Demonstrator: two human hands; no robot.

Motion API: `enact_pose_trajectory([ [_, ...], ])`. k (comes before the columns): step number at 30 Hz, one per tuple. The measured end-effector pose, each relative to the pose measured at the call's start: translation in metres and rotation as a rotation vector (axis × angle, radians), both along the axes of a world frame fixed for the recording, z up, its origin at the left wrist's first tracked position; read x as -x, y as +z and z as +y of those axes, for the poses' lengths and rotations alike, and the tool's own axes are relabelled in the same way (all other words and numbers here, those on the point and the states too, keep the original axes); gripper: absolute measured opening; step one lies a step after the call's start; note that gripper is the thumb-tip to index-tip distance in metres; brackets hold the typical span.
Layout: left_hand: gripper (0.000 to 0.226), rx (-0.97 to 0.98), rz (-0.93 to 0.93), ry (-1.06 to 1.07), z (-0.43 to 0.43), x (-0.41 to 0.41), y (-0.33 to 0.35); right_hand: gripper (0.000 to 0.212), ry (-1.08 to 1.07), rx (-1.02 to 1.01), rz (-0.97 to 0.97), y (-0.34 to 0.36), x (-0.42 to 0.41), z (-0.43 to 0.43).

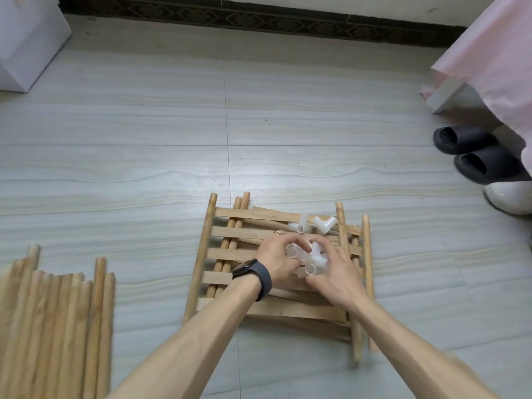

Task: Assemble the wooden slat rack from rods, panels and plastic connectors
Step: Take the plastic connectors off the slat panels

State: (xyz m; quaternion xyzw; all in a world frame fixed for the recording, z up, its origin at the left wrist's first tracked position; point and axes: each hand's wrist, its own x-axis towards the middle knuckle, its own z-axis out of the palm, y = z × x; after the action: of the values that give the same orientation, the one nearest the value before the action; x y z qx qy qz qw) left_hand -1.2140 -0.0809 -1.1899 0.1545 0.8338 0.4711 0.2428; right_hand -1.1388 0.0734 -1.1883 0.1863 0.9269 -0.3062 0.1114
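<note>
Wooden slat panels (247, 233) lie stacked on the floor tiles, with loose rods under and beside them. On top sits a cluster of white plastic connectors (309, 259). My left hand (277, 259), with a dark watch on the wrist and a ring on one finger, curls round the cluster's left side. My right hand (335, 272) curls round its right side. Two more connectors (315, 224) lie loose on the slats just beyond my fingers. A bundle of wooden rods (57, 318) lies on the floor at the lower left.
A white box (26, 41) stands at the far left. At the right, pink cloth (495, 53) hangs over a white furniture leg (447, 96), with dark slippers (472, 154) and a white shoe (511, 200) beside it. A dark skirting board (259, 18) runs along the wall.
</note>
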Motion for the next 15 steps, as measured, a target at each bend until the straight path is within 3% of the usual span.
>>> enact_pose_trajectory([
  [5, 0.022, -0.107, -0.195, 0.259, -0.042, -0.021, 0.014, 0.065, 0.118, -0.036, 0.018, 0.022, -0.018, -0.016],
  [10, 0.019, -0.241, -0.354, 0.569, -0.125, -0.063, 0.022, 0.072, 0.160, 0.119, -0.110, 0.042, -0.030, -0.074],
  [15, 0.020, -0.192, -0.349, 1.024, -0.260, -0.154, 0.016, 0.077, 0.494, 0.250, -0.280, 0.046, -0.056, -0.194],
])
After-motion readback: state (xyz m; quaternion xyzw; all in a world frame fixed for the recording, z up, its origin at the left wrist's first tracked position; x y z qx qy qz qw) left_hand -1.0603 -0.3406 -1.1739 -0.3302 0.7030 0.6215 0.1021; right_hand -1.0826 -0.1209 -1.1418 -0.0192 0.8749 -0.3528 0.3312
